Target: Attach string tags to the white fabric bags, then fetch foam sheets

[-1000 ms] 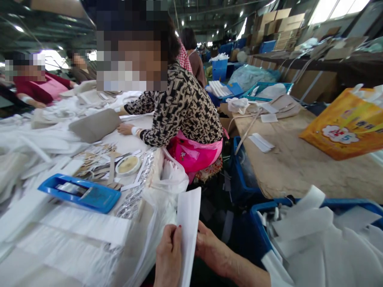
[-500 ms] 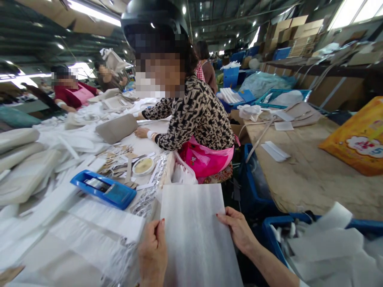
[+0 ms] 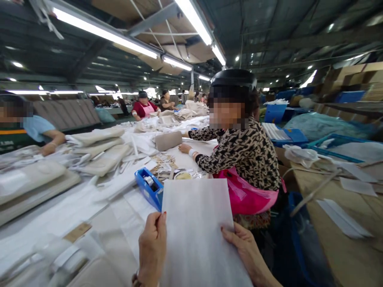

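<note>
The fingers of the left hand pinch the left edge of a white sheet, and those of the right hand grip its right edge — the sheet spans between them. Just beyond the left fingers lies a blue dispenser; farther left, beige pads are stacked. Ahead of the fingers, a co-worker has both hands at a grey bundle — to their right is a brown tabletop.

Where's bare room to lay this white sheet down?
The brown tabletop at right is bare just nearer than the white strips. A smaller pale patch lies between the co-worker's hand and the round dish. Crowded: left of the white sheet, with stacked beige pads and the blue holder.
</note>
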`<state>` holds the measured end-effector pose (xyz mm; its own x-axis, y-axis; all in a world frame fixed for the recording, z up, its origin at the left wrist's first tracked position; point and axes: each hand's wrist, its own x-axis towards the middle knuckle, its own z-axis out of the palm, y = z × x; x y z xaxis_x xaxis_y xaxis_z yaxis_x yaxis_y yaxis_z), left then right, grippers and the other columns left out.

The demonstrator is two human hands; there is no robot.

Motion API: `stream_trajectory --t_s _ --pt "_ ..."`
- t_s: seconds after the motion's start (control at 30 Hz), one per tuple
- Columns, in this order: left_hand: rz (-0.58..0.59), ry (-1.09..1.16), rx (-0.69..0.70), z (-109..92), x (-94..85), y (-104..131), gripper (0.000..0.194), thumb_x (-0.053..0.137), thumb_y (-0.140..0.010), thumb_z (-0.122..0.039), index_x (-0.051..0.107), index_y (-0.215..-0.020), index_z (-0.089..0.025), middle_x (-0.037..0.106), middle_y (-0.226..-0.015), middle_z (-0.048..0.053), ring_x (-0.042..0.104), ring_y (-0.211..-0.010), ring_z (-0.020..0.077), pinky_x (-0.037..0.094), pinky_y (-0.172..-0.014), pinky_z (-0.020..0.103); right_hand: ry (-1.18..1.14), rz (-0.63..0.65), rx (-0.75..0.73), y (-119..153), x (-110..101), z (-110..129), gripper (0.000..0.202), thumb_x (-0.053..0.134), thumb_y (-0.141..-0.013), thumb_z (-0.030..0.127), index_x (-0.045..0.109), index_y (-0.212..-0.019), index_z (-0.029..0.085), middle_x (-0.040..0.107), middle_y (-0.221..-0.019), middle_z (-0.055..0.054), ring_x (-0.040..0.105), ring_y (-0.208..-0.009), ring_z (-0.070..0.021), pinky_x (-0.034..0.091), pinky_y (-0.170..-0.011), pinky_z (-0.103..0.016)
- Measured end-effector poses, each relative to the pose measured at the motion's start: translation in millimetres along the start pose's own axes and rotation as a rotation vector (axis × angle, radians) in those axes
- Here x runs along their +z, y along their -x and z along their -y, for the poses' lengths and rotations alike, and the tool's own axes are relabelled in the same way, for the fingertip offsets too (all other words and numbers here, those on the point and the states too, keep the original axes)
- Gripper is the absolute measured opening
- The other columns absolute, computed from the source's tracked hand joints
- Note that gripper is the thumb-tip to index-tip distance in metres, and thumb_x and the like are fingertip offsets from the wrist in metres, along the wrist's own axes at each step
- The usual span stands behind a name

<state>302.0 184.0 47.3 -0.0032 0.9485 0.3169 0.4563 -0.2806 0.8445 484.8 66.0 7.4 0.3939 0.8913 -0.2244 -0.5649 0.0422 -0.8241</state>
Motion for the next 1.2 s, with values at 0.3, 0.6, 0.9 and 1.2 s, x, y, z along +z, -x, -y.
stream_trajectory --t_s 0.3,0.6,0.9,1.2 --pt "-0.031 0.282 -0.259 5 -43.3 -41 0.046 0.051 -0.068 -0.061 0.053 -0.082 -0.018 0.045 -0.050 -0.006 0.038 -0.043 0.0101 0.029 -0.040 0.021 0.136 0.087 0.037 -64 65 17 0.036 0.078 -0.054 0.032 0.071 -0.086 0.019 0.068 -0.066 -0.001 0.060 -0.057 -0.0175 0.046 -0.056 -0.029" --pt "-0.312 0.318 -0.278 36 -104.7 -32 0.061 0.059 -0.061 -0.065 0.054 -0.098 -0.017 0.063 -0.072 0.002 0.057 -0.057 0.0156 0.047 -0.050 0.027 0.240 0.081 -0.059 -108 131 18 0.026 0.072 -0.059 0.028 0.071 -0.084 0.023 0.069 -0.068 0.001 0.061 -0.056 -0.0187 0.048 -0.052 -0.029" --pt "-0.569 -0.087 -0.312 88 -205.6 -9 0.056 0.054 -0.066 -0.063 0.055 -0.104 -0.023 0.067 -0.098 0.004 0.064 -0.084 0.0216 0.052 -0.068 0.030 0.310 -0.093 -0.160 -140 177 13 0.018 0.069 -0.065 0.021 0.069 -0.082 0.021 0.069 -0.069 0.001 0.060 -0.059 -0.0153 0.049 -0.050 -0.023" --pt "-0.458 -0.394 -0.174 139 -208.2 22 0.040 0.051 -0.073 -0.053 0.058 -0.097 -0.023 0.070 -0.091 0.004 0.066 -0.075 0.0209 0.053 -0.073 0.032 -0.004 0.086 -0.200 -188 249 9 0.035 0.048 -0.070 -0.003 0.059 -0.097 0.018 0.066 -0.077 0.001 0.061 -0.063 -0.0120 0.054 -0.058 -0.023"
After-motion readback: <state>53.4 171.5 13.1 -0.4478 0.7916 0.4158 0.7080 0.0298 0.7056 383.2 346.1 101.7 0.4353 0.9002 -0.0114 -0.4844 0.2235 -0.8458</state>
